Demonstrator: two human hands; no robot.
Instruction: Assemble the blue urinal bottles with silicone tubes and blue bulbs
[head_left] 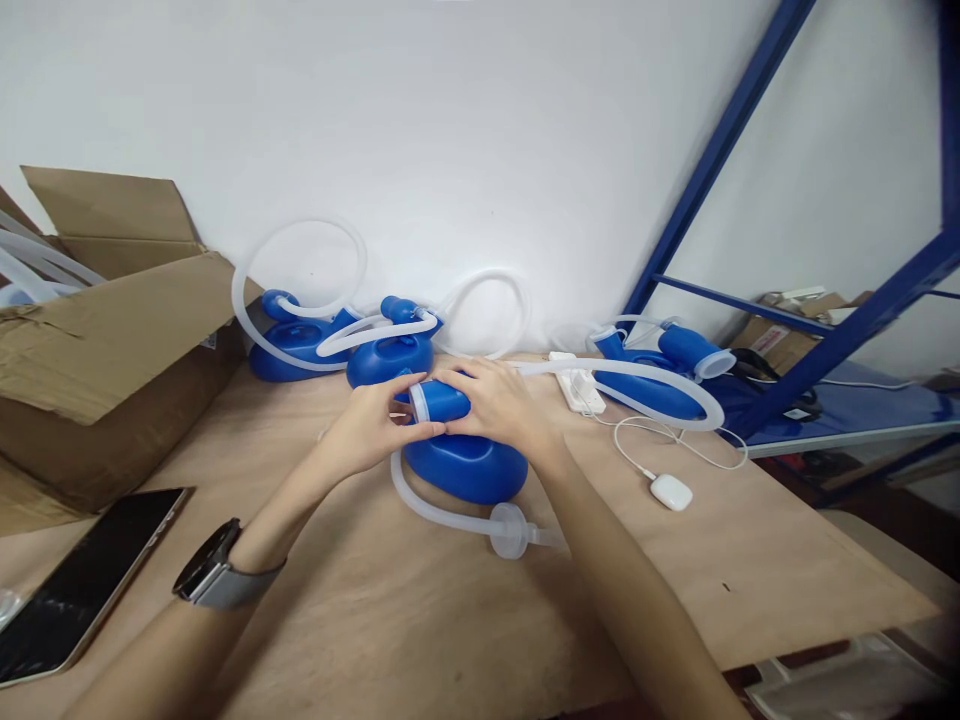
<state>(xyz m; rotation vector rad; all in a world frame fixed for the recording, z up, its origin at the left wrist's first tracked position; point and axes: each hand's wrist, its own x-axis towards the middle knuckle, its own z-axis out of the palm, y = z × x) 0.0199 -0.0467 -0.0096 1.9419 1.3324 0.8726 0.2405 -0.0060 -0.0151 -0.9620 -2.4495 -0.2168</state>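
A blue urinal bottle (469, 472) lies on the table in front of me. Above it, both hands grip a blue cup-shaped funnel (444, 402) with a white rim. My left hand (369, 425) closes on the rim end, thumb below and fingers above. My right hand (496, 402) wraps round the other end, hiding part of it. A clear hose (439, 513) curves from beneath my left hand along the bottle's near side. On its end sits a translucent disc-shaped cap (509, 531), partly beside my right forearm.
Similar bottles with hoses stand behind: one left (296, 345), one centre (390, 360), another right (645, 385). An open cardboard box (135, 370) and a phone (90, 580) are at left. At right lie a power strip (576, 385), a white charger (671, 491) and a blue rack (720, 135).
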